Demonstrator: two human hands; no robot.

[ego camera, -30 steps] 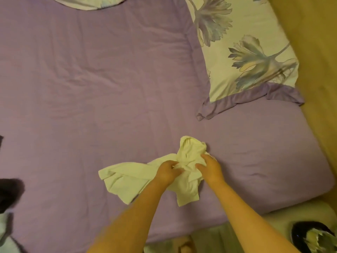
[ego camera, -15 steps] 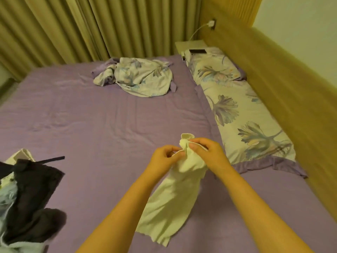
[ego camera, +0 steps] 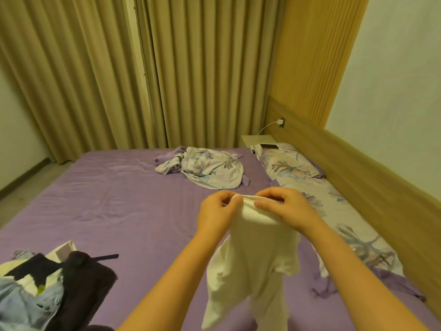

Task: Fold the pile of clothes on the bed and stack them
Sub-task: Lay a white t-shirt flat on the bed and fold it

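Note:
A pale cream garment [ego camera: 255,263] hangs in the air above the purple bed [ego camera: 114,201]. My left hand [ego camera: 216,213] and my right hand [ego camera: 286,210] pinch its top edge close together, and the cloth drops loose between my forearms. A pile of unfolded clothes [ego camera: 47,287], dark, light blue and white, lies at the bed's near left corner.
A crumpled floral sheet [ego camera: 205,169] lies at the far middle of the bed. Floral pillows [ego camera: 329,201] line the right side along a wooden headboard [ego camera: 372,177]. A phone [ego camera: 269,146] and a charger cable sit at the far right. Curtains hang behind.
The garment went from lying crumpled on the bed to hanging lifted from both hands. My view rose from the mattress to the room, and my hands have shifted along the top edge.

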